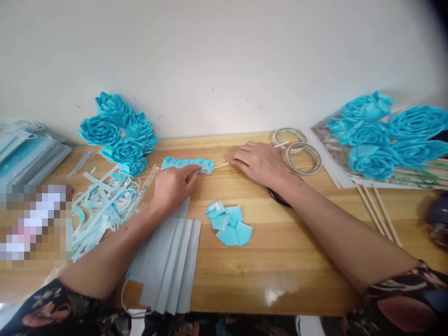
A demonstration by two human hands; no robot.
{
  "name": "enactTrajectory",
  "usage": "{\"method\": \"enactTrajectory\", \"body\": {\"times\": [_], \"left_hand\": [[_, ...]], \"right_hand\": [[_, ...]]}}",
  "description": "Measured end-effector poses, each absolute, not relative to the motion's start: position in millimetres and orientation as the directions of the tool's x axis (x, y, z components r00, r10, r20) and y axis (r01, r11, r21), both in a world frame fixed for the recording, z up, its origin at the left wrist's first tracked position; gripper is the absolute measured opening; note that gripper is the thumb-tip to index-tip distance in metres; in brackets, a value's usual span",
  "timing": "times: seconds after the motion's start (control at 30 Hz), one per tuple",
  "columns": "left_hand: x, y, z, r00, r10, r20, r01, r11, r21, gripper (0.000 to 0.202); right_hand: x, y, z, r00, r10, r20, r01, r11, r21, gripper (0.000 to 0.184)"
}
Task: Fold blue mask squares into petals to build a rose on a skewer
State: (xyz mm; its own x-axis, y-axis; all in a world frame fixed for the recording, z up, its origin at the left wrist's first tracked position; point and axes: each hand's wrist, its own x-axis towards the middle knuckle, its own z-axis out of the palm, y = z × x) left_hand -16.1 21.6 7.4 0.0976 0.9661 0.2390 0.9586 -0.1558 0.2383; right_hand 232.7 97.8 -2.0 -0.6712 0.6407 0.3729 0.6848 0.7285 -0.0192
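Observation:
A ruffled blue strip lies on the table near the wall. The fingers and thumb of my left hand are closed on its right end. My right hand is closed around a thin wooden stick, whose left tip meets the strip's right end. Its other end shows beyond my knuckles, by the tape rolls. Nearer to me, several folded blue petal pieces lie in a loose overlapping group. A pleated pale-blue face mask lies below my left forearm, with an ear loop at its lower left.
Two tape rolls and a partly hidden black ring lie by my right arm. Blue fabric roses stand at left and right. Mask scraps, stacked masks and wooden sticks lie farther out. A wall rises behind.

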Motion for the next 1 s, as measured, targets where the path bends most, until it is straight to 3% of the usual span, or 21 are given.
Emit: {"method": "enactTrajectory", "body": {"times": [0.23, 0.33, 0.47, 0.7, 0.83, 1.0], "left_hand": [[-10.7, 22.6, 8.6, 0.147, 0.988, 0.051, 0.985, -0.151, 0.082, 0.037], [-9.8, 23.1, 11.1, 0.151, 0.988, 0.033, 0.987, -0.152, 0.055, 0.038], [-9.3, 22.1, 11.6, 0.162, 0.986, 0.023, 0.985, -0.164, 0.056, 0.038], [-11.4, 16.4, 10.1, 0.187, 0.981, 0.050, 0.972, -0.192, 0.133, 0.037], [-12.6, 14.9, 9.1, 0.189, 0.977, 0.099, 0.965, -0.203, 0.168, 0.038], [-12.6, 15.6, 7.7, 0.165, 0.982, 0.093, 0.976, -0.176, 0.126, 0.039]], "right_hand": [[232.7, 97.8, -1.7, -0.677, 0.628, 0.382, 0.676, 0.736, -0.012, 0.030], [236.8, 100.7, -1.9, -0.643, 0.672, 0.367, 0.713, 0.701, -0.034, 0.026], [244.4, 106.0, -2.8, -0.553, 0.728, 0.404, 0.766, 0.636, -0.097, 0.023], [242.5, 99.4, 9.5, -0.530, 0.691, 0.491, 0.729, 0.667, -0.153, 0.028], [237.9, 97.3, 23.0, -0.555, 0.690, 0.464, 0.730, 0.672, -0.126, 0.027], [229.2, 103.9, 32.8, -0.632, 0.661, 0.405, 0.708, 0.705, -0.047, 0.030]]}}
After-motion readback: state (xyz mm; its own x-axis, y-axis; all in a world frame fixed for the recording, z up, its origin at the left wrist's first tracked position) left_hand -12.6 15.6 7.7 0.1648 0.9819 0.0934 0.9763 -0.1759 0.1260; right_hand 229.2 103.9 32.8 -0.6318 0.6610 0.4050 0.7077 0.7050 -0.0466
